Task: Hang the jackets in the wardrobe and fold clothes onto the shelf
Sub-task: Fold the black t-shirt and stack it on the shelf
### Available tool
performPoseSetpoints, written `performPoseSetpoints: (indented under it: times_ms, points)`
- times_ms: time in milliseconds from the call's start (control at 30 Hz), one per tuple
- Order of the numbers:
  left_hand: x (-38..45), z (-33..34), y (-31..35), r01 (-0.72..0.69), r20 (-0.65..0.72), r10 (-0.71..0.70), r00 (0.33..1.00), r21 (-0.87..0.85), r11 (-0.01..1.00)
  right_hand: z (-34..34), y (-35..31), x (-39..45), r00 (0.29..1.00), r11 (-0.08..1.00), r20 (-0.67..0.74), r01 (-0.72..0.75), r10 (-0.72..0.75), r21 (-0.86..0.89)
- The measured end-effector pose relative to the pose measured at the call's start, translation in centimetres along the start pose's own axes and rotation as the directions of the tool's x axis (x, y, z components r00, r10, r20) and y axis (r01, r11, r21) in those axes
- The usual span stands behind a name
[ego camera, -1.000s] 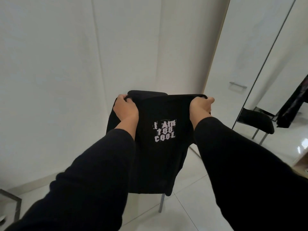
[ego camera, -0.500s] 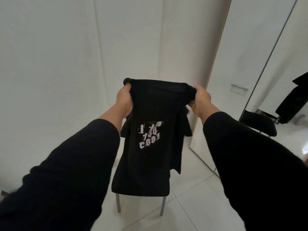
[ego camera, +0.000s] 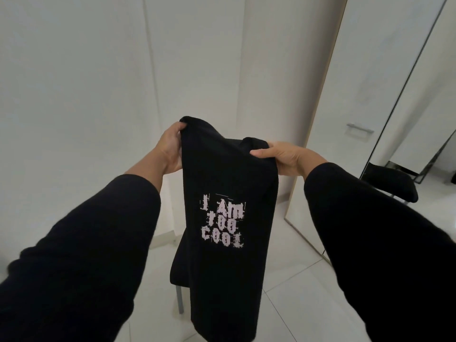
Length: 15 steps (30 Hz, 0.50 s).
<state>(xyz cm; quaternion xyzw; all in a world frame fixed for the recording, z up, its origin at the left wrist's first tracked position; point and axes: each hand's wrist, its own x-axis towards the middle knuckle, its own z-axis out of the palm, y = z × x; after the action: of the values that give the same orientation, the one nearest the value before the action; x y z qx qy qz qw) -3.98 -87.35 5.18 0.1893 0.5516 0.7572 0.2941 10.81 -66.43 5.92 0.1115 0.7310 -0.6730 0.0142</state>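
Hanging lengthwise in front of the person, the black T-shirt with the pale "I AM TOO COOL" print was held up by its top edge: the left hand gripped the left corner, the right hand pinched the right, above a dark chair on the white tiled floor

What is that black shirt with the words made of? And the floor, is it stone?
The black shirt looks like soft matte knit fabric, probably cotton: it droops and creases below both hands. Its pale lettering seems printed on. The floor looks like glossy white tile, ceramic or stone: it shines and shows thin joint lines.
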Motion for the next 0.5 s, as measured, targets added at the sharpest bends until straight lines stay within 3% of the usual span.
performPoseSetpoints:
  times_ms: [200, 300, 367, 433, 500]
  points:
    - [-0.3, -0.6, -0.8, 0.089, 0.015, -0.091, 0.996, 0.097, 0.991, 0.8, 0.5, 0.3, 0.983, 1.000, -0.184, -0.001, 0.005, 0.023]
    - [-0.1, -1.2, -1.1, 0.057, -0.084, -0.044, 0.996, 0.160, 0.985, 0.3, 1.0, 0.2, 0.899, 1.000, -0.437, 0.017, -0.015, 0.001]
    - [0.1, -1.8, -1.6, 0.040, -0.153, 0.000, 0.988, 0.260, 0.965, 0.1, 1.4, -0.1, 0.822, 0.996, -0.569, -0.070, 0.028, -0.051]
    - [0.3, -1.9, -2.2, 0.032, -0.150, 0.009, 0.989, 0.267, 0.963, 0.3, 2.0, -0.1, 0.780, 0.989, -0.615, -0.146, 0.118, 0.005]
    - [0.3, -1.5, -2.7, 0.019, -0.090, -0.002, 0.996, 0.182, 0.983, 1.1, 2.2, -0.1, 0.761, 0.984, -0.625, -0.121, 0.177, 0.131]
